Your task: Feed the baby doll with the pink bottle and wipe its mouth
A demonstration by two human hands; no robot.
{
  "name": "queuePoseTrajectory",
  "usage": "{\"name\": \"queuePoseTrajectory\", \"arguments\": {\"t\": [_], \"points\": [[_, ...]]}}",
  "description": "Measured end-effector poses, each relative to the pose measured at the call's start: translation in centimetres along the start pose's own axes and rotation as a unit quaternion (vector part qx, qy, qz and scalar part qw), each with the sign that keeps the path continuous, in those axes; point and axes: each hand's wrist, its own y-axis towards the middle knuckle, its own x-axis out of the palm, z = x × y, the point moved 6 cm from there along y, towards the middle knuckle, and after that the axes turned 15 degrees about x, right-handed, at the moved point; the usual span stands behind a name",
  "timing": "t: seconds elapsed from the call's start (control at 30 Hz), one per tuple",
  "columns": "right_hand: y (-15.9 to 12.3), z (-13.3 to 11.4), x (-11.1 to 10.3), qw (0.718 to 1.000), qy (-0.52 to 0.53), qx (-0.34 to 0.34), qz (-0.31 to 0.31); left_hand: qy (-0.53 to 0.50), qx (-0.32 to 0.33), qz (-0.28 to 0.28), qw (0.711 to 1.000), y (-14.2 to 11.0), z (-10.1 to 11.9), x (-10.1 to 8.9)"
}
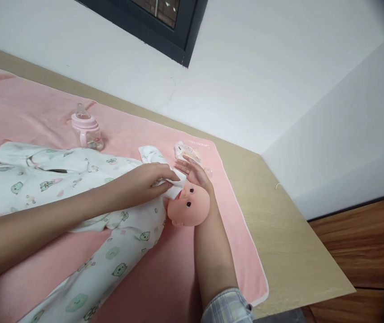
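Note:
A baby doll lies on a pink mat (235,233), its bare head (188,206) pointing right. It wears a white romper (111,220) printed with green animals. My left hand (145,179) reaches across the doll's chest and pinches the white collar (175,186) by the neck. My right hand (197,175) lies behind the doll's head with its fingers stretched out flat, touching the head and the collar edge.
A pink baby bottle (86,130) stands on the mat behind the doll. A small clear packet (188,150) lies near the mat's far right corner. The wooden table (286,233) ends at the right above a wood floor (370,251). A white wall runs behind.

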Motion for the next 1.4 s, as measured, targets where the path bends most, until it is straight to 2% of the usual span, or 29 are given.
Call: {"name": "queuePoseTrajectory", "arguments": {"t": [0.1,0.2,0.3,0.37,0.47,0.53,0.63,0.73,0.83,0.93,1.07,1.23,1.33,1.4], "points": [[0.4,0.1,-0.5,0.998,0.054,0.0,-0.036,-0.001,0.0,0.032,0.999,-0.2,-0.1,-1.2],[0.1,-0.8,-1.3,0.998,0.051,-0.012,-0.044,0.047,0.008,0.057,0.997,-0.4,-0.2,-2.9],[-1.7,-3.4,-2.1,0.999,0.013,-0.04,-0.033,0.122,0.018,0.062,0.99,-0.5,-0.3,-4.3],[-3.8,-5.8,-1.8,0.997,-0.039,-0.061,-0.027,0.169,0.016,0.064,0.983,-0.6,-0.5,-5.0],[-7.2,-8.9,0.8,0.984,-0.165,-0.061,-0.032,0.206,0.012,0.07,0.976,-0.7,-0.7,-5.6],[-9.1,-10.1,3.2,0.961,-0.272,-0.047,-0.027,0.2,0.012,0.078,0.977,-0.8,-0.6,-5.9],[-10.7,-11.0,7.1,0.921,-0.381,-0.071,-0.032,0.147,0.017,0.095,0.984,-0.9,-0.4,-6.6],[-10.9,-10.8,10.0,0.909,-0.397,-0.091,-0.086,0.072,0.03,0.105,0.991,-0.9,0.2,-7.3],[-10.9,-10.4,11.8,0.908,-0.384,-0.087,-0.145,0.027,0.035,0.106,0.993,-0.9,0.6,-7.9],[-11.1,-10.6,12.2,0.912,-0.375,-0.101,-0.136,0.014,0.04,0.114,0.993,-0.9,0.5,-8.1],[-10.4,-11.2,10.2,0.932,-0.339,-0.125,-0.034,0.023,0.019,0.191,0.981,-1.3,-0.5,-9.2],[-6.9,-10.4,3.6,0.958,-0.221,-0.134,0.123,-0.008,-0.033,0.264,0.964,-2.1,-1.7,-10.8],[-4.9,-9.0,-0.4,0.963,-0.141,-0.149,0.173,-0.014,-0.045,0.294,0.955,-2.8,-1.6,-12.2],[-4.0,-7.9,-2.2,0.963,-0.11,-0.149,0.198,-0.005,-0.06,0.312,0.948,-3.5,-1.4,-13.4]]}}
